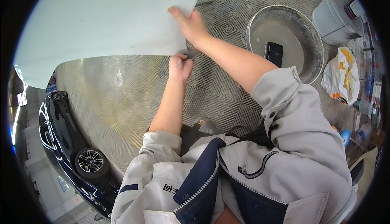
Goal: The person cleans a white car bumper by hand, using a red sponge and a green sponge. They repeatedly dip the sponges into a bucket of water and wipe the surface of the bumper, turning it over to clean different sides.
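A large, pale, smooth vehicle body panel [115, 20] fills the upper left. My right hand [195, 29] grips its right edge, thumb on the pale face and fingers out of sight behind. Just below, at the panel's lower corner, my left hand [180, 67] has its fingers curled around a small dark grey piece [192, 53], possibly sandpaper; it is blurred and partly hidden. Whitish residue marks the left hand. Whether the grey piece touches the panel edge, I cannot tell.
On the ribbed floor [219, 102] at right stands a basin [248, 32] of cloudy grey water with a black rectangular object [275, 53] in it. Beyond are a lidded bucket [329, 20], a plastic bag [332, 80] and a bottle [364, 106]. A dark car [67, 135] is parked at left.
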`<state>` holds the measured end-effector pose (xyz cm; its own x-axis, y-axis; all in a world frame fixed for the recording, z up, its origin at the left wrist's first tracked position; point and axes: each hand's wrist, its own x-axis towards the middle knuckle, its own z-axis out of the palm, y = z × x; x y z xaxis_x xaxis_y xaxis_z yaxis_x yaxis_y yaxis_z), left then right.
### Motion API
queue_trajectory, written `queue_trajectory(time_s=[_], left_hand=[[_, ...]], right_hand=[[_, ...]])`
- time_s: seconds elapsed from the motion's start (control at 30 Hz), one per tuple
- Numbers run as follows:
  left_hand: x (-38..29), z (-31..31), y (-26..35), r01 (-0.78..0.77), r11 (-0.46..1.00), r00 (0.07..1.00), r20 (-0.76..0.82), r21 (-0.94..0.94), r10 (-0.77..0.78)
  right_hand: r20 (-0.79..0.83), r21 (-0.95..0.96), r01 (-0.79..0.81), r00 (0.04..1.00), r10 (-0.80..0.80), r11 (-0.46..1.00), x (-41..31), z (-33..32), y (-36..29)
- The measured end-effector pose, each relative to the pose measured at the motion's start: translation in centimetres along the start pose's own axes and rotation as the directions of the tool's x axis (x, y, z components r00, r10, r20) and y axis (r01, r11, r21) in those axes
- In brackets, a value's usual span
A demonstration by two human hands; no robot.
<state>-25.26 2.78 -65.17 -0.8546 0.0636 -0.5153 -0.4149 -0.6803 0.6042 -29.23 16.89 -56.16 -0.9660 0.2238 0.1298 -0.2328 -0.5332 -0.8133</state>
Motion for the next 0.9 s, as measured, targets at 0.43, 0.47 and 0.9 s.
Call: queue_trajectory(time_s=[0.43, 0.47, 0.9], left_hand=[[-14.2, 7.8, 26.5, -0.747, 0.61, 0.659, 0.178, 0.264, 0.731], [-14.1, 8.1, 25.7, -0.77, 0.594, 0.634, 0.171, 0.233, 0.754], [-4.2, 0.2, -4.2, -0.595, 0.558, 0.764, 0.194, 0.579, 0.615]], right_hand=[[-0.016, -0.058, 0.023, 1.0, -0.024, 0.998, -0.2, 0.5, 0.7], [-0.063, -0.029, 0.025, 0.998, -0.026, 0.999, -0.4, 0.7, 0.8], [-0.041, 0.035, 0.063, 0.997, -0.061, 0.997, -0.6, 0.1, 1.1]])
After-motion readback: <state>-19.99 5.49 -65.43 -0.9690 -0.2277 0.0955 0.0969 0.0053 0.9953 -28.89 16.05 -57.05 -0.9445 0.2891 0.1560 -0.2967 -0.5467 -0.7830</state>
